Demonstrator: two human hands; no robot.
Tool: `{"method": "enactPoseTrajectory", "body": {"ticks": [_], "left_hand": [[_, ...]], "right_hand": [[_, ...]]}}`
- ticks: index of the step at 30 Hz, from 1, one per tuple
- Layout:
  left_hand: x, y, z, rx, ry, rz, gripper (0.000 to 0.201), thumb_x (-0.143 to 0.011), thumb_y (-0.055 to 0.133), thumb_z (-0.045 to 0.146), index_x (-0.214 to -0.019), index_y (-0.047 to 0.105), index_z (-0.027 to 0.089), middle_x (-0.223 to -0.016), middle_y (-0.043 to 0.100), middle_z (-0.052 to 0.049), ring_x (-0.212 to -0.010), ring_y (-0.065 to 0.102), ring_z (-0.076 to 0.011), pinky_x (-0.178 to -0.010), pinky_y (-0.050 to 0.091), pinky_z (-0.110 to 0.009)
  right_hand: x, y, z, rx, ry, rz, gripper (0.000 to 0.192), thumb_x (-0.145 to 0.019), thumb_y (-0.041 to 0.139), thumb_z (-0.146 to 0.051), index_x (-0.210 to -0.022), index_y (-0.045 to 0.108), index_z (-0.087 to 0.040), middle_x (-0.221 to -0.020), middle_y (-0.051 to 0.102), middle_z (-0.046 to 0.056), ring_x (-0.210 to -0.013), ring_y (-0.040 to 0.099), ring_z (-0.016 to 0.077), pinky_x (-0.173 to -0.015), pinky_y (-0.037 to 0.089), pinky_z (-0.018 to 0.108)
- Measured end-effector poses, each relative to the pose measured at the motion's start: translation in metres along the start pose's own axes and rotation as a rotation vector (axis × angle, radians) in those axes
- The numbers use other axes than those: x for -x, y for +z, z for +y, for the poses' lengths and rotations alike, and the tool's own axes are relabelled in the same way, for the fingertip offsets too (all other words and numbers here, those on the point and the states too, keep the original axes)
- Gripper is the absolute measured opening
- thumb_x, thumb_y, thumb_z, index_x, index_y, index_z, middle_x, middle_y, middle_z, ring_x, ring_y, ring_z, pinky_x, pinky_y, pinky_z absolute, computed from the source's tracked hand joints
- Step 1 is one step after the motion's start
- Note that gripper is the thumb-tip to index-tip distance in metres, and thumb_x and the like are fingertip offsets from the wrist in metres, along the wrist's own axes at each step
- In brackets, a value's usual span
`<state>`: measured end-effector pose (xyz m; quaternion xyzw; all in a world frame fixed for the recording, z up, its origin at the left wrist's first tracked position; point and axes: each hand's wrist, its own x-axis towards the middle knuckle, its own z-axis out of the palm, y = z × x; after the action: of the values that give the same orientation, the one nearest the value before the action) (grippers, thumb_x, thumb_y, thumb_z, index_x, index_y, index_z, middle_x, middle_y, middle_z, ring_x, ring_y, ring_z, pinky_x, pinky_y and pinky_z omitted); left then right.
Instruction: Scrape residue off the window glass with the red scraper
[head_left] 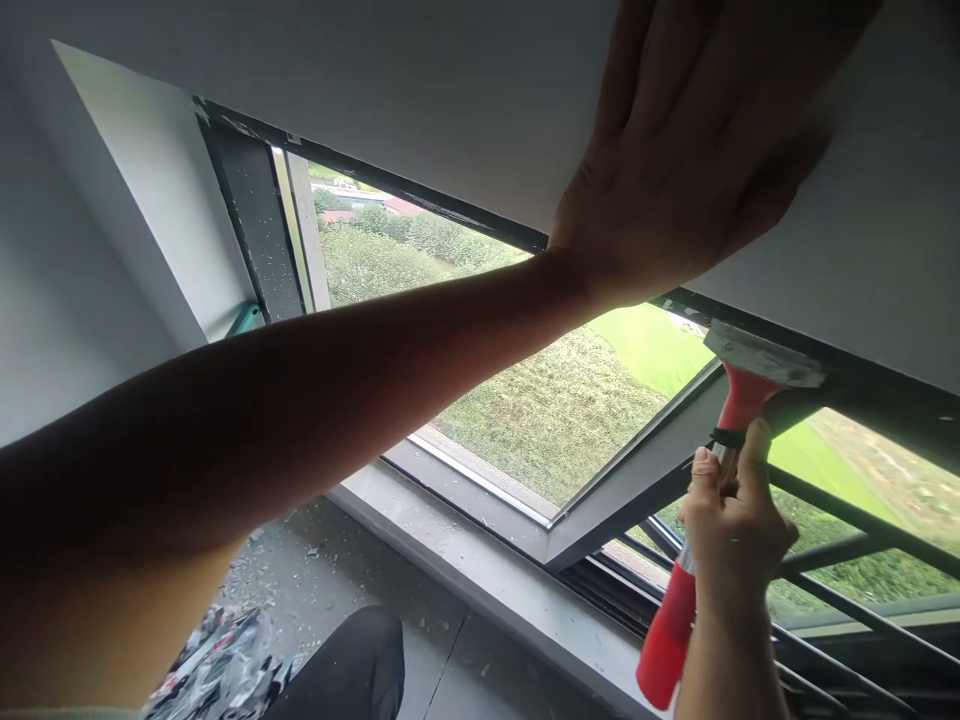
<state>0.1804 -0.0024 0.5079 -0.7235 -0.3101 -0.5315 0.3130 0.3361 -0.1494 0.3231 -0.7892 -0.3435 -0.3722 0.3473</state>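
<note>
My right hand (735,530) is wrapped round the shaft of a red-handled scraper (746,395). Its wide whitish blade lies along the dark top bar of the window frame (855,375), just under the pale wall. The scraper's red grip end hangs below my fist. My left arm reaches across the window, and my left hand (675,150) lies flat on the wall above (465,120), fingers stretched out. Deep shadow and the picture's top edge hide part of those fingers. White flecks dot the dark frame near the blade.
The window glass (525,420) looks out on trees and grass. Dark railings (840,510) cross the right opening. Below runs a pale sill (480,560). Scraps and crumpled plastic (217,660) lie on the grey floor near my knee (352,660). A teal object (246,318) stands in the left corner.
</note>
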Motion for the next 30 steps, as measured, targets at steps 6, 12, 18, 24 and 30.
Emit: {"method": "enactPoseTrajectory", "body": {"ticks": [6,12,18,24,30], "left_hand": [[-0.006,0.024,-0.003,0.07,0.031,0.131,0.067,-0.087,-0.004,0.046,-0.137,0.029,0.016,-0.149,0.026,-0.006,-0.131,0.001,-0.0332,-0.105,-0.015,-0.044],[-0.013,0.036,-0.003,0.061,0.074,0.187,0.059,-0.09,0.006,0.044,-0.134,0.028,0.011,-0.144,0.033,-0.014,-0.137,0.017,-0.0345,-0.101,-0.022,-0.051],[-0.009,0.011,-0.002,-0.001,0.032,-0.044,0.064,-0.089,0.001,0.048,-0.141,0.022,0.018,-0.148,0.025,-0.007,-0.14,0.009,-0.0294,-0.108,-0.007,-0.051],[-0.007,0.014,-0.003,-0.024,0.029,-0.018,0.069,-0.087,-0.004,0.048,-0.14,0.025,0.015,-0.148,0.023,-0.008,-0.14,0.011,-0.0284,-0.109,-0.005,-0.049],[-0.008,0.017,-0.005,0.045,0.043,0.066,0.067,-0.088,0.005,0.048,-0.138,0.034,0.014,-0.142,0.036,-0.01,-0.138,0.019,-0.0289,-0.108,-0.003,-0.05]], "right_hand": [[0.002,-0.002,-0.005,-0.037,0.051,-0.022,0.061,-0.086,0.046,-0.049,-0.135,0.044,-0.014,-0.069,0.065,0.008,-0.054,0.06,0.0194,-0.06,0.046,0.031],[0.008,-0.011,0.005,-0.053,0.05,-0.044,0.061,-0.085,0.048,-0.051,-0.135,0.044,-0.017,-0.072,0.066,0.006,-0.056,0.061,0.0172,-0.061,0.046,0.028],[0.003,-0.02,0.03,-0.09,0.033,-0.07,0.063,-0.087,0.039,-0.054,-0.133,0.046,-0.011,-0.072,0.065,0.008,-0.06,0.06,0.017,-0.061,0.045,0.027],[0.001,-0.016,0.026,-0.135,0.06,-0.053,0.065,-0.088,0.035,-0.056,-0.134,0.044,-0.011,-0.071,0.064,0.009,-0.059,0.059,0.0184,-0.056,0.043,0.028],[0.0,-0.015,0.024,-0.111,0.072,-0.038,0.062,-0.088,0.038,-0.054,-0.135,0.044,-0.014,-0.071,0.065,0.009,-0.057,0.059,0.0176,-0.059,0.044,0.028]]}}
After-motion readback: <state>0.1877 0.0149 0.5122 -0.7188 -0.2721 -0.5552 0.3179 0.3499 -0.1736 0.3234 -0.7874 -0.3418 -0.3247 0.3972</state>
